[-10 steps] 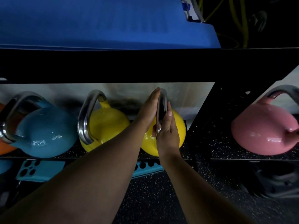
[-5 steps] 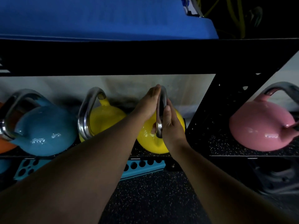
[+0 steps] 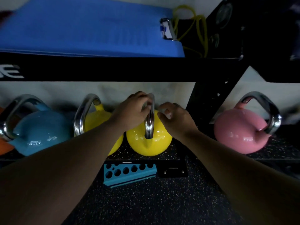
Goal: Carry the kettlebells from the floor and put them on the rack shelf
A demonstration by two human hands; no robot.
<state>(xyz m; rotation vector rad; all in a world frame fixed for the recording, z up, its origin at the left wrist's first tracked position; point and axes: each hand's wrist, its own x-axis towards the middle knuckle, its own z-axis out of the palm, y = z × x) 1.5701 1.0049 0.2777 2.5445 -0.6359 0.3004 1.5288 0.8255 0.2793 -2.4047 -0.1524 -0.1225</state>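
Head camera view: the left hand (image 3: 132, 111) curls its fingers around the top of the chrome handle (image 3: 150, 122) of a yellow kettlebell (image 3: 148, 142), which sits on the speckled rack shelf (image 3: 177, 151). Just right of that grip, the right hand (image 3: 176, 118) is off the handle, fingers loosely curled and holding nothing. Left of the gripped bell, touching it or nearly so, stands a second yellow kettlebell (image 3: 97, 117), then a blue kettlebell (image 3: 40, 132). Well to the right, past the black rack upright (image 3: 209, 101), sits a pink kettlebell (image 3: 241, 132). Below the grip, a teal perforated block (image 3: 128, 174) lies on the floor.
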